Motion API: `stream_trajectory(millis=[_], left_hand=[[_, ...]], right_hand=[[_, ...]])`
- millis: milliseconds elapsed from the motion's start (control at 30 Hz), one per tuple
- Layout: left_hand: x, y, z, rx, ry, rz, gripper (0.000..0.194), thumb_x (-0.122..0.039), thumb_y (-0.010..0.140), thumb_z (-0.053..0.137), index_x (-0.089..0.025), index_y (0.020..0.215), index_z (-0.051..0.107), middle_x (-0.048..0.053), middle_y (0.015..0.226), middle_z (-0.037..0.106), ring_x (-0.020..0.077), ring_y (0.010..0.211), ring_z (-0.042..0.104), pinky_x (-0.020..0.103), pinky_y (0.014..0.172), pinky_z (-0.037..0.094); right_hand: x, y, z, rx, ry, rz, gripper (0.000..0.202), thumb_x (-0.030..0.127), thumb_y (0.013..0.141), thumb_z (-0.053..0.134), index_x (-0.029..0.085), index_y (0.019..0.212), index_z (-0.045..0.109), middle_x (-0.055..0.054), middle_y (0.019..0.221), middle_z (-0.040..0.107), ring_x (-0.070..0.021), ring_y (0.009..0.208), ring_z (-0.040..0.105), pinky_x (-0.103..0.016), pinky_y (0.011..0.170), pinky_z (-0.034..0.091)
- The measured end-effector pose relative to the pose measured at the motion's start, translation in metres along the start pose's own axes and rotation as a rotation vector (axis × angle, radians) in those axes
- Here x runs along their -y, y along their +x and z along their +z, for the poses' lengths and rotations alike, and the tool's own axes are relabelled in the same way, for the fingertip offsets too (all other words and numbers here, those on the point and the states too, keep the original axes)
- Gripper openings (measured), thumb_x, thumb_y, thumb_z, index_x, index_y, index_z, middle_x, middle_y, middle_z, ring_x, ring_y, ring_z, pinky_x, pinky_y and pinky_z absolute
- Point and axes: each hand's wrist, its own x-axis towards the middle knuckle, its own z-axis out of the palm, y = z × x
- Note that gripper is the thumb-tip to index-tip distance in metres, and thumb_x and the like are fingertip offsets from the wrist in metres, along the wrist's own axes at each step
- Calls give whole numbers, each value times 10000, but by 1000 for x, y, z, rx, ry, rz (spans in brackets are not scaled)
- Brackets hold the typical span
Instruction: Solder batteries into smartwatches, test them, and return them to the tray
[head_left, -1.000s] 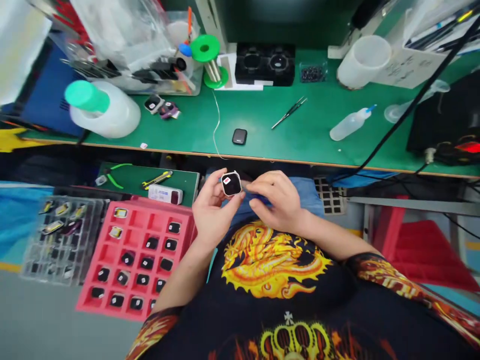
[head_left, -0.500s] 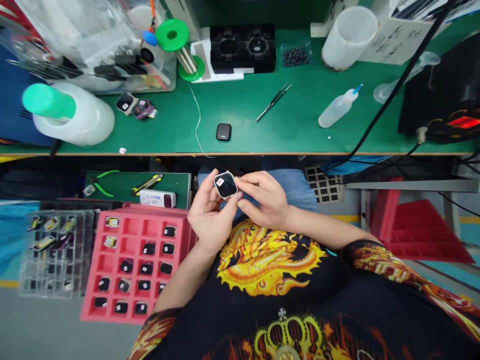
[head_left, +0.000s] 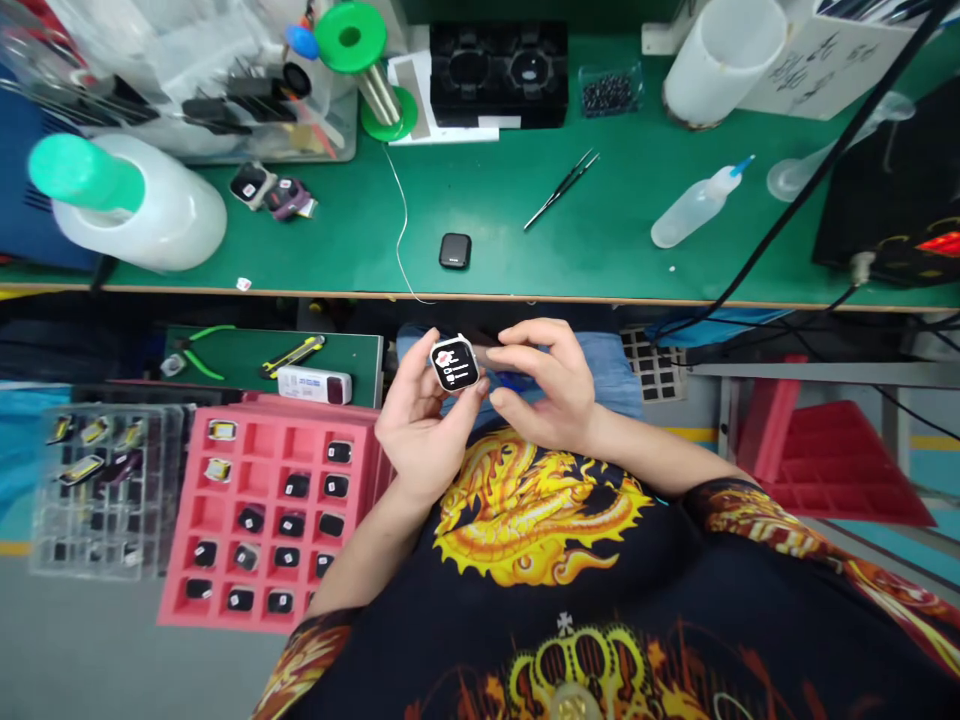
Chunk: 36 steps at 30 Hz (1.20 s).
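A square smartwatch with a pale case and no strap is gripped at its edges by my left hand. Its screen is lit, with white lines and icons on black. Just right of it, my right hand is held with fingers apart and curved, touching nothing that I can see. Beyond my hands, a small black square device lies near the bench's front edge. A pair of tweezers rests farther back on the green bench.
At my left, a pink compartment tray carries several watch units beside a clear tray. On the bench stand a large white bottle, a solder wire spool and a small squeeze bottle. A black cable crosses the right side.
The watch's dark screen has lit up. My right hand has drawn away from the watch to the right, its fingers spreading. The view has shifted slightly.
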Motion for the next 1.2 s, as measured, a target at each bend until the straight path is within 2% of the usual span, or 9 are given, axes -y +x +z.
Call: stream_trajectory(millis=[200,333,467,567,767,967,1200], left_hand=[[6,-1,0,62,-65,-29,657,-277,876,943,-288,1483,690,56,1241,836,193,1066,823,253,921,676],[6,0,2,93,-97,-43,665,-295,863,959,-294,1473,694,46,1218,835,181,1047,818,231,900,662],[7,-1,2,107,-116,-55,728,-286,812,997,-313,1475,697,31,1163,838,160,973,817,209,853,658],[9,-2,0,102,-102,-66,698,-311,850,967,-306,1490,688,45,1177,834,170,974,818,235,864,671],[10,-3,-3,89,-96,-59,705,-331,833,982,-299,1479,701,55,1179,833,182,1013,814,237,881,664],[8,-3,-3,95,-99,-73,749,-320,786,1016,-296,1469,709,23,1067,829,144,922,792,202,849,642],[9,-5,-3,84,-75,-61,708,-346,816,991,-319,1465,711,13,1041,818,145,873,780,222,801,652]], right_hand=[[0,-4,0,21,-100,-96,330,421,997,709,258,1284,711,-110,1309,633,-282,1192,657,-509,1000,591],[-1,-5,-1,40,-134,-104,343,445,1008,695,269,1301,712,-115,1371,615,-293,1241,649,-531,1035,587],[-2,-4,-2,62,-146,-83,365,508,1001,689,338,1323,714,-103,1421,616,-317,1255,647,-571,1045,584],[-2,-5,-1,89,-135,-58,378,507,978,717,354,1323,717,-104,1441,616,-335,1267,645,-600,1067,570],[-2,-4,0,106,-100,-102,327,512,982,718,364,1272,738,-84,1388,657,-328,1272,644,-613,1080,570],[0,-2,1,62,-113,-163,275,503,1001,695,330,1205,758,-84,1343,679,-311,1246,652,-591,1040,601],[-1,-8,-2,121,-67,-77,308,562,959,736,375,1203,763,-73,1344,667,-338,1241,649,-650,1082,559]])
